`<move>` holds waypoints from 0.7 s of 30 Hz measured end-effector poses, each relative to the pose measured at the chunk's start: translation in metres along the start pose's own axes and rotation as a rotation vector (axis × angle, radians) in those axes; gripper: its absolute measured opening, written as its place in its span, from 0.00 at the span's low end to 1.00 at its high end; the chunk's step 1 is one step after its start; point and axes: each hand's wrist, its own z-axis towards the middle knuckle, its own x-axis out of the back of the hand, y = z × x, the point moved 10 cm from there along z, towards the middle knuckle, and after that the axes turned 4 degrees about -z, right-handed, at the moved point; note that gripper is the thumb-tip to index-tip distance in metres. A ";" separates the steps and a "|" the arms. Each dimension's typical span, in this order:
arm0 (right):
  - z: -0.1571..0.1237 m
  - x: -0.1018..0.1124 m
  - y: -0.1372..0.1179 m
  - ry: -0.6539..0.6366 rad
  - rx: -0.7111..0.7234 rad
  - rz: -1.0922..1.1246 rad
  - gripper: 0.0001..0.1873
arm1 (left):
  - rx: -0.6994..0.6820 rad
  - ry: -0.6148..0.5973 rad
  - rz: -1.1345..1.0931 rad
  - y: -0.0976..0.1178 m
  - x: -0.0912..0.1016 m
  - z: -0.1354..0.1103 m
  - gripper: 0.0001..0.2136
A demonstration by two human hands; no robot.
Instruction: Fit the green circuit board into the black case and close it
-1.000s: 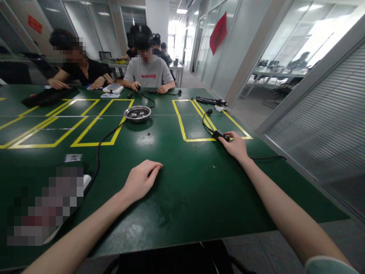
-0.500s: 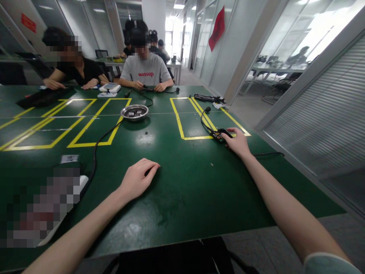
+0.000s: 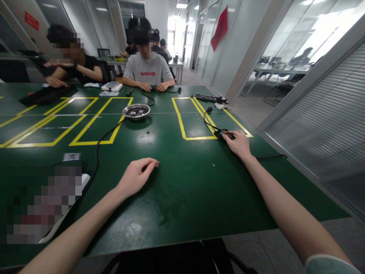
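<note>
My right hand (image 3: 237,144) is at the right side of the green table, with its fingers closed on a small black corded device (image 3: 221,133). Thin coloured lines, perhaps wires, show along its top. A black cable (image 3: 205,121) curves from the device to a round black end (image 3: 209,109). My left hand (image 3: 137,175) rests on the table top, fingers curled and thumb tip against the forefinger. Nothing shows in it, and its palm side is hidden.
A metal bowl (image 3: 136,112) holds small metal parts. Yellow tape (image 3: 179,121) marks rectangles on the table. A folded black tripod-like item (image 3: 211,99) lies at the far right. At left is a blurred-out white-edged object (image 3: 85,179). Two people sit across the table.
The device in my right hand has turned or come open, so coloured lines now show on it. My left hand has barely moved. The person at far left has raised an arm.
</note>
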 end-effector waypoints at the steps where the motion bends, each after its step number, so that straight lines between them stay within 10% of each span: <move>1: 0.000 -0.001 0.001 -0.005 -0.004 -0.012 0.22 | 0.021 0.003 -0.023 -0.003 0.002 0.001 0.17; 21: -0.011 -0.008 -0.021 -0.175 0.036 -0.024 0.20 | 0.001 -0.015 0.099 -0.006 0.002 0.000 0.14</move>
